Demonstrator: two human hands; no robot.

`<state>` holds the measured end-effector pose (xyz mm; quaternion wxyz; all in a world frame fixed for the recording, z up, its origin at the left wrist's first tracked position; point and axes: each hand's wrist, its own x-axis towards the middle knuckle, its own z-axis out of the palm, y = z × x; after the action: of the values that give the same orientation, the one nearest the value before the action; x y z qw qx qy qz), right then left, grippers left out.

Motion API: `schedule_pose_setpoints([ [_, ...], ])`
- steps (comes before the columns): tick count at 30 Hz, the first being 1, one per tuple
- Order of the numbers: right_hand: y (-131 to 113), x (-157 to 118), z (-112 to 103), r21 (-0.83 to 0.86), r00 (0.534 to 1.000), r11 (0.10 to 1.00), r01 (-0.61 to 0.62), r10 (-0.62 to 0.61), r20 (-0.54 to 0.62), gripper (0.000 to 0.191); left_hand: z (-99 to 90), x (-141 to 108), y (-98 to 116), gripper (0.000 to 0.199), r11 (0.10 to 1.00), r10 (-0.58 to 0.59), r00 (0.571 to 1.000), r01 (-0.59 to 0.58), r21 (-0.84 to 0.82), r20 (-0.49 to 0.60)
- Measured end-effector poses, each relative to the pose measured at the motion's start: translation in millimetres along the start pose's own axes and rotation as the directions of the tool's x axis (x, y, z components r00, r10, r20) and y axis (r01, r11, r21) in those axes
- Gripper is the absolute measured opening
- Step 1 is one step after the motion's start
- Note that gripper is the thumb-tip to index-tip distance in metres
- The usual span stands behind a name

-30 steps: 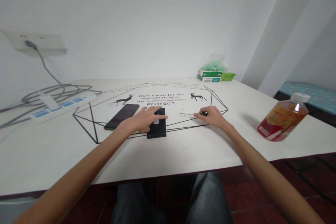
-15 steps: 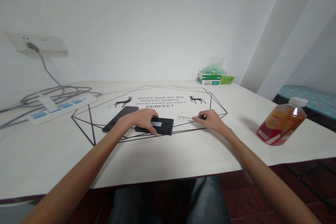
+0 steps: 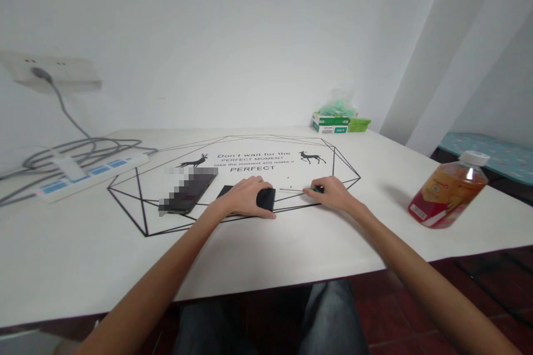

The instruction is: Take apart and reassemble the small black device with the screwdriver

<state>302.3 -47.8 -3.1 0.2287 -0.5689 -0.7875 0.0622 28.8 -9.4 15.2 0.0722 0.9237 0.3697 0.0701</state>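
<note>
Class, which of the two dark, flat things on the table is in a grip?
The black box: the left grip spans it, leaving its two ends in view. The phone, farther left, is not held.

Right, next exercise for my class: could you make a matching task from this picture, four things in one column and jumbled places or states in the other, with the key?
Things:
1. Flat black rectangular box
2. Slim tool with a thin grey shaft
3. Clear bottle of amber drink
4. White power strip with blue sockets

Places or states:
A. Topped with a white cap
B. Held in the right hand
C. Beside coiled grey cable
D. Under the left hand

Pairs: 1-D, 2-B, 3-A, 4-C
</note>
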Motion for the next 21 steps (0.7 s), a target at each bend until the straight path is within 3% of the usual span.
schedule_pose_setpoints([
  [7,-5.3,-0.6,6.8,0.006,1.000,1.000,0.015,-0.015,-0.005,0.045,6.8,-5.2,4.2,0.071,1.000,0.030,0.997,-0.030,0.003,-0.071],
  [21,-7.7,0.0,7.9,-0.027,1.000,1.000,-0.007,0.008,0.006,0.045,7.8,-3.7,3.9,0.071,1.000,0.008,0.998,-0.009,-0.007,-0.059],
])
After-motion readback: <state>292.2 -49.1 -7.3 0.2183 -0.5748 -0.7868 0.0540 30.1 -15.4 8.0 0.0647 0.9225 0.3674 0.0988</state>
